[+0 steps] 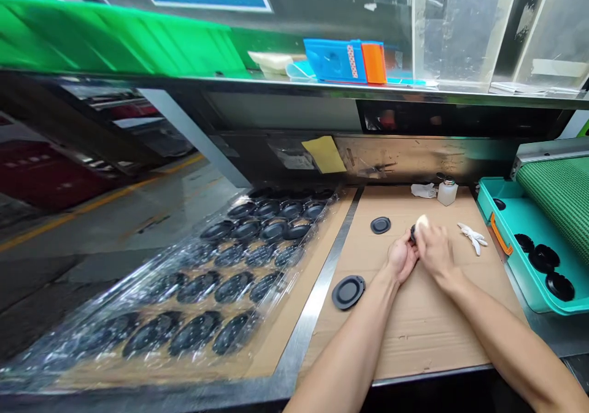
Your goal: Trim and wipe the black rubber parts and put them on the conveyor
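Note:
Over the cardboard sheet [414, 339], my left hand [401, 259] is closed on a small black part [413, 234], mostly hidden by my fingers. My right hand [435, 250] pinches a white cloth [422, 221] against that part. One oval black plastic piece [380, 224] lies flat beyond my left hand, and a larger black oval piece [348, 292] rests beside my left forearm. To the right of my right hand is a crumpled white cloth strip [473, 237].
A clear plastic tray [294, 266] with several black oval parts stands at left. On the right, a teal bin [534, 296] holds black parts beside a green conveyor belt [561, 186]. A white pump bottle [447, 191] stands at the back. A metal shelf [322, 88] spans above.

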A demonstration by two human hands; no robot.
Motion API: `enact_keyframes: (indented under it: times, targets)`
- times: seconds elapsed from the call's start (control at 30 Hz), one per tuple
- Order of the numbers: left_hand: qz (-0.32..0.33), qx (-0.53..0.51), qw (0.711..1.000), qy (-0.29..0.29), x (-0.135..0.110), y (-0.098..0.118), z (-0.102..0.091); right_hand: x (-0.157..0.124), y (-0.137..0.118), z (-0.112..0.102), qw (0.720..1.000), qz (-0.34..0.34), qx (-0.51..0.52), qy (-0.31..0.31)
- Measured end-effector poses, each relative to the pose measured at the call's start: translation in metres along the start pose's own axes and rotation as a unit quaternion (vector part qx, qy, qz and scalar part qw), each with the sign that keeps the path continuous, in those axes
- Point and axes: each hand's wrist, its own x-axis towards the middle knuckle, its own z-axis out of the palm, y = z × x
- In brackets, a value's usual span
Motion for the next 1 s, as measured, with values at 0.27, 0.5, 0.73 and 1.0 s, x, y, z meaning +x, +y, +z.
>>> enact_keyframes:
  times: [0.27,0.5,0.73,1.0]
  targets:
    - [0.034,0.002,0.999,-0.037,-0.001,-0.001,0.003,0.008,0.017,-0.006,0.991,0.059,0.121,0.024]
    - [0.058,-0.016,0.997,-0.039,0.001,-0.011,0.005,0.007,0.007,-0.007,0.989,0.082,0.12,0.009]
    - [0.084,-0.006,0.996,-0.004,0.001,-0.011,0.001,0.01,0.007,-0.001,0.996,0.083,0.017,0.006]
    - [0.078,0.034,0.996,0.002,0.001,-0.01,0.001,0.003,0.013,-0.001,0.994,0.106,0.009,-0.007]
